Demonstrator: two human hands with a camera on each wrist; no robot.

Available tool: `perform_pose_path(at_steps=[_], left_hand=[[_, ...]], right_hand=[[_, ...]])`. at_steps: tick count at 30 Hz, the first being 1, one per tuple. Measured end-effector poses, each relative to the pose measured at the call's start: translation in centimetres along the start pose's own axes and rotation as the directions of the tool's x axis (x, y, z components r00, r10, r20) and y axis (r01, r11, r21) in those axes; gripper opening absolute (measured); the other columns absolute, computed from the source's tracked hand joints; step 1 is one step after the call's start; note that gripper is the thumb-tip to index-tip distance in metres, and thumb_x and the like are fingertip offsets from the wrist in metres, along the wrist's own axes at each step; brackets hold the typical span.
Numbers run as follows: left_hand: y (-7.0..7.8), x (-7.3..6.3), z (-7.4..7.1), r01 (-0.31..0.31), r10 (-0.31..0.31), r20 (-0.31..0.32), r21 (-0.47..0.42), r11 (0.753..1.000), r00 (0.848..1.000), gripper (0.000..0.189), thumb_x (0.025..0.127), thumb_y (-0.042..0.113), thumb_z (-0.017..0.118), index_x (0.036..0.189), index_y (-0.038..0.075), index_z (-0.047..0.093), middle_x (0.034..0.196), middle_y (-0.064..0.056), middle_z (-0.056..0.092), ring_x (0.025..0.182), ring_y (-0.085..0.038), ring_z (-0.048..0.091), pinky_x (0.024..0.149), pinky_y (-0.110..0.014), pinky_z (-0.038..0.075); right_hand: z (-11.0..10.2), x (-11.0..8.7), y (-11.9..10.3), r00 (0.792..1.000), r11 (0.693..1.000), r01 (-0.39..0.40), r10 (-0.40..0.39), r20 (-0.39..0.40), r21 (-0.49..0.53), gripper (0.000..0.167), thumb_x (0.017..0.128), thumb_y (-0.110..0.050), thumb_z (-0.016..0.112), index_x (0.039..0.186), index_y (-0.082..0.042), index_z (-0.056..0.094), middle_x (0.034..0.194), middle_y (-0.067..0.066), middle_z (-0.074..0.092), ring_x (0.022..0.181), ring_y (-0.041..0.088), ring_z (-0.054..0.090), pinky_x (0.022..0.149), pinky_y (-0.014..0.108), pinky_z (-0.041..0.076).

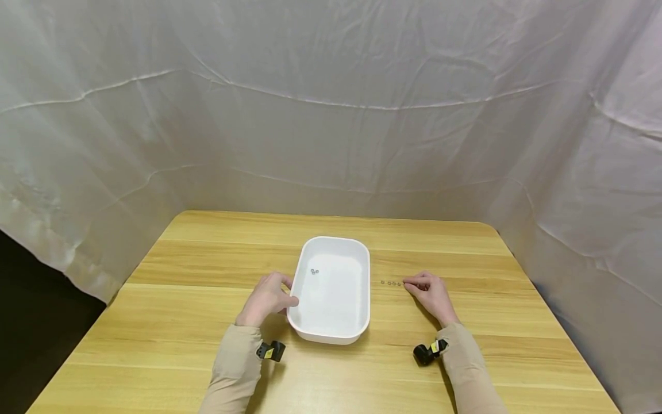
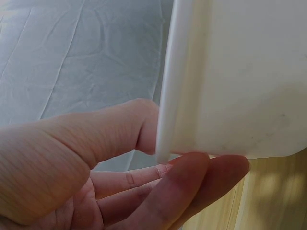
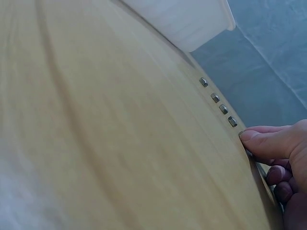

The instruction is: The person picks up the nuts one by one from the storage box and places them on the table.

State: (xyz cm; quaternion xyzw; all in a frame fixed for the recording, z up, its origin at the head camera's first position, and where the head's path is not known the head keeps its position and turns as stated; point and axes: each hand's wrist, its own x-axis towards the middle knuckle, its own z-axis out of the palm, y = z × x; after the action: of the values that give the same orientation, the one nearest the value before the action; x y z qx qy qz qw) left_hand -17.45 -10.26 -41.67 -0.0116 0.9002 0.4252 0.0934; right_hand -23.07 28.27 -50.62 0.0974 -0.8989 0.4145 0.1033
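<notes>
Your right grip [image 1: 430, 292] has one: thumb and finger pinch a nut [image 3: 241, 134], only an edge of it showing at the tips, down close to the wood. It should be light, hard and stiff, little risk of breaking, but so small and probably slick that it could skid off; take it across opposite sides, right at the fingertips. Now look past those tips: four more nuts [image 3: 224, 109] run in a line toward nine o'clock, the nearest just beside the pinch, the farthest set slightly apart. Farther out at nine, there's the white tub [image 1: 369, 270]. And your left grip [image 1: 267, 298] holds its wall near the tub's own nine o'clock, thumb over the rim, fingers outside. The tub looks light, fairly stiff and smooth enough to slide, so the rim is the place to steady it. Inside, three nuts [image 1: 313, 272] cluster between ten and eleven. Beneath, the bench [image 1: 357, 379]; out at twelve, the pale curtain [image 1: 331, 144].
</notes>
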Motion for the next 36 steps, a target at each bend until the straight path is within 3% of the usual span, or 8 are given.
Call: perform_pose_path(at_steps=[7, 17, 23, 36], left_hand=[[-0.19, 0.0, 0.1, -0.005, 0.005, 0.006, -0.035, 0.999, 1.0, 0.031, 0.076, -0.003, 0.069, 0.106, -0.008, 0.069, 0.085, -0.017, 0.071, 0.062, -0.02, 0.071, 0.061, -0.034, 0.064], [-0.17, 0.04, 0.07, -0.006, 0.007, 0.002, -0.012, 1.0, 1.0, 0.029, 0.076, -0.003, 0.07, 0.105, -0.008, 0.07, 0.093, -0.02, 0.072, 0.064, -0.019, 0.071, 0.06, -0.03, 0.063], [-0.1, 0.01, 0.08, -0.004, 0.004, 0.008, -0.019, 1.0, 1.0, 0.032, 0.076, -0.003, 0.07, 0.108, -0.009, 0.069, 0.094, -0.021, 0.071, 0.064, -0.019, 0.071, 0.06, -0.03, 0.063], [-0.11, 0.05, 0.09, 0.002, -0.002, 0.006, -0.006, 1.0, 1.0, 0.03, 0.077, -0.002, 0.07, 0.107, -0.008, 0.069, 0.095, -0.02, 0.071, 0.064, -0.019, 0.071, 0.061, -0.031, 0.063]], right_hand=[[0.15, 0.0, 0.15, 1.0, 1.0, 0.013, -0.013, -0.018, -0.013, 0.014, 0.089, -0.01, 0.074, 0.101, -0.006, 0.08, 0.098, 0.012, 0.072, 0.08, 0.007, 0.056, 0.068, 0.02, 0.046], [-0.02, -0.16, 0.0, 1.0, 1.0, 0.009, -0.009, -0.014, 0.0, 0.015, 0.089, -0.009, 0.074, 0.103, -0.003, 0.079, 0.099, 0.014, 0.071, 0.081, 0.006, 0.057, 0.069, 0.02, 0.048], [-0.24, -0.15, -0.07, 0.999, 0.999, -0.043, 0.043, -0.008, 0.005, 0.02, 0.091, -0.013, 0.073, 0.108, -0.005, 0.077, 0.104, 0.014, 0.073, 0.088, 0.006, 0.061, 0.077, 0.02, 0.051], [-0.43, 0.33, -0.24, 0.986, 0.975, -0.161, 0.164, -0.01, 0.153, 0.03, 0.097, -0.022, 0.066, 0.12, -0.003, 0.072, 0.117, 0.019, 0.072, 0.086, -0.006, 0.059, 0.079, 0.014, 0.051]])
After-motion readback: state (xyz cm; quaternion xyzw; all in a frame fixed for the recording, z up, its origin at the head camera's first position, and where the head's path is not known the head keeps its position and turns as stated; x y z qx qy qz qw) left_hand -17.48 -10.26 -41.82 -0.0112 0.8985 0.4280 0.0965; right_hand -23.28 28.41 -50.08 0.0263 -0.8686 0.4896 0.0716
